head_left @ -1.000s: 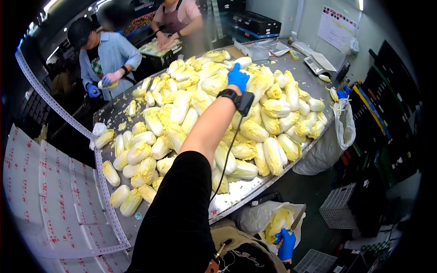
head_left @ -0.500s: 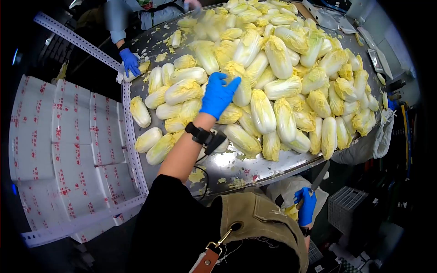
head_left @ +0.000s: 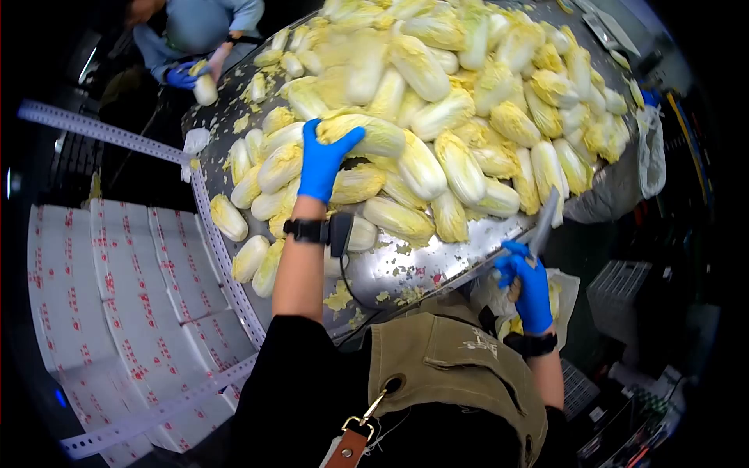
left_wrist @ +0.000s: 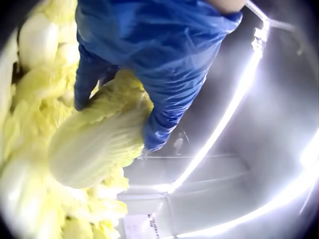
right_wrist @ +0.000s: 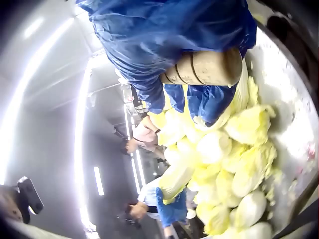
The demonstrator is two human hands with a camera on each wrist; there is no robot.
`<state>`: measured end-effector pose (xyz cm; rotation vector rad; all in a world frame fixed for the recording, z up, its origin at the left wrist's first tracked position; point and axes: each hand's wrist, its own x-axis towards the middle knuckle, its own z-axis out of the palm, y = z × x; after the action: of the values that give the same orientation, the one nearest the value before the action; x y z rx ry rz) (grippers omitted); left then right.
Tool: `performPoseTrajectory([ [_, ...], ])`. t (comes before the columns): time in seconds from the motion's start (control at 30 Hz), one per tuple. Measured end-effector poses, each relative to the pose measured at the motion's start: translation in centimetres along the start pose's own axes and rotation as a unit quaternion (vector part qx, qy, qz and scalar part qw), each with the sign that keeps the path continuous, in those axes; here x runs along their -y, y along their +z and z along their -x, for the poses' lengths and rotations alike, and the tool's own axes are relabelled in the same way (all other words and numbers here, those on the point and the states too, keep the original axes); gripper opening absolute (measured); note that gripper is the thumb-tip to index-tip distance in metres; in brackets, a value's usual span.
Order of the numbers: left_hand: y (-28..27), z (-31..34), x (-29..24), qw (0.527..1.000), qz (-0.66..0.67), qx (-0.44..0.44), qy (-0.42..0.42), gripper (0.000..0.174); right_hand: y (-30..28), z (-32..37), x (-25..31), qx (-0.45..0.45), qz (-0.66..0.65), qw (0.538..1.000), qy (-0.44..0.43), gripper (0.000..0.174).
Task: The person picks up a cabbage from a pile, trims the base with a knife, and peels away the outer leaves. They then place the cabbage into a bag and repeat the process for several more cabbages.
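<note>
My left hand (head_left: 324,160), in a blue glove, grips one end of a yellow-white napa cabbage (head_left: 370,135) lifted at the left part of the pile. In the left wrist view the fingers and thumb of the left hand (left_wrist: 149,55) lie on either side of that cabbage (left_wrist: 94,139). My right hand (head_left: 527,288), also gloved, holds a knife (head_left: 544,222) near the table's front edge, blade pointing up and away. The right wrist view shows the right hand (right_wrist: 174,50) curled round the knife's light wooden handle (right_wrist: 209,68).
Many cabbages (head_left: 460,160) are heaped on the metal table (head_left: 406,269), with leaf scraps along its front. A person in a blue shirt (head_left: 204,27) holds a cabbage at the far left. White boxes (head_left: 133,312) stand left, a lined bag (head_left: 566,288) is below the right edge.
My left hand came back from the far side of the pile and took hold of a cabbage. My right hand, with the knife, has risen from beside the bag to the table edge.
</note>
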<state>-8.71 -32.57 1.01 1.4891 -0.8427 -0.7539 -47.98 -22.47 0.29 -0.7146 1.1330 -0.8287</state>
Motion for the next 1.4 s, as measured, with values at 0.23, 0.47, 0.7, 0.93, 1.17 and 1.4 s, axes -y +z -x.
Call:
performPoseTrajectory([
  [0.23,8.6,15.1,-4.5,0.905,0.319,0.272,-0.078,0.085,1.8,0.0,2.8,0.208,-0.314,0.921,-0.096,0.063],
  [0.47,14.9,15.9,-4.2,0.705,0.23,0.653,-0.151,0.075,-8.0,7.8,2.3,0.107,-0.256,0.943,-0.181,0.065],
  [0.7,24.1,23.4,-4.9,0.535,0.002,0.762,-0.365,0.074,-12.8,12.2,0.9,-0.002,-0.084,0.963,-0.255,0.056],
  [0.93,26.5,30.9,-1.3,0.645,0.004,0.731,-0.222,0.07,-18.2,19.3,-2.7,-0.283,0.309,0.901,-0.116,0.035],
  [1.17,26.4,36.1,3.2,0.671,-0.033,0.72,-0.174,0.068,-18.9,22.7,-6.0,-0.266,0.447,0.847,-0.107,0.026],
  [1.4,26.7,38.3,2.2,0.656,-0.068,0.726,-0.193,0.066,-20.2,23.9,-7.5,-0.254,0.475,0.838,-0.088,0.021],
])
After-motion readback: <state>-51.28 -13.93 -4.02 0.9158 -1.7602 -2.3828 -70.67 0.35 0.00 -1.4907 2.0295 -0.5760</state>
